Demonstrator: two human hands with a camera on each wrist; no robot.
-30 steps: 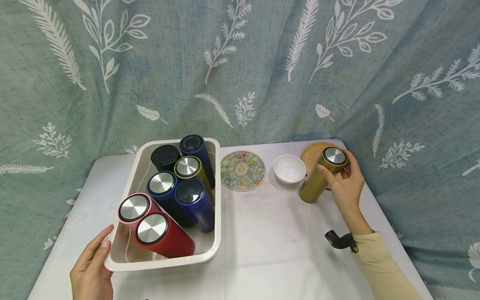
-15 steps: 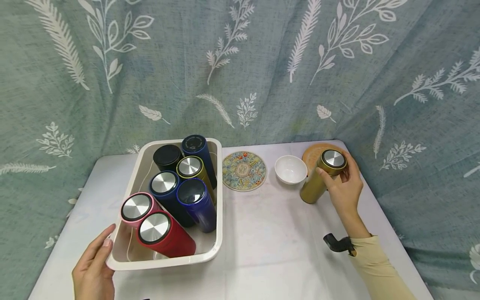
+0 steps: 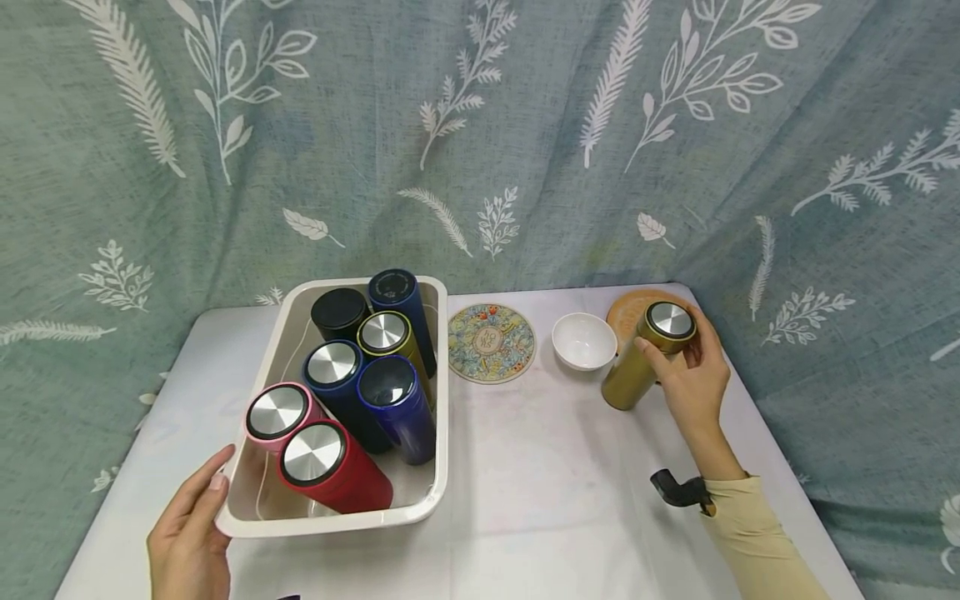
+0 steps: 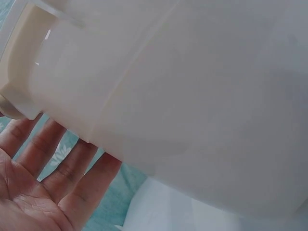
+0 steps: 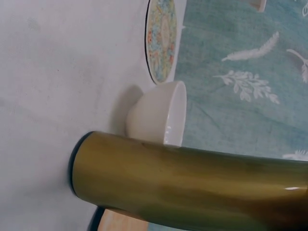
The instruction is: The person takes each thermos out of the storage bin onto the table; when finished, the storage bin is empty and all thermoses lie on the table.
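Observation:
My right hand [image 3: 696, 390] grips a gold thermos flask [image 3: 628, 373] near its top, fingers behind and thumb at the front left. The flask has a silver-topped lid; in the right wrist view its dark-edged base is close over the white cloth. My left hand [image 3: 189, 533] touches the near left corner of a white plastic bin [image 3: 442, 392]. Its fingers [image 4: 72, 168] are spread and nearly straight, with the tips partly hidden behind the bin. Inside the bin stand several flasks, among them a red flask [image 3: 352, 479], a pink flask [image 3: 279, 412] and a blue flask [image 3: 401, 417].
Beside the gold flask is a white bowl [image 3: 584, 342]. A round orange mat [image 3: 630, 312] lies partly behind that flask. Between bowl and bin lies a patterned round mat [image 3: 491, 343]. A green leaf-print curtain [image 3: 525, 125] hangs behind the table.
The whole head view has shifted slightly to the right. My hands, the gold flask and the bin otherwise keep their positions.

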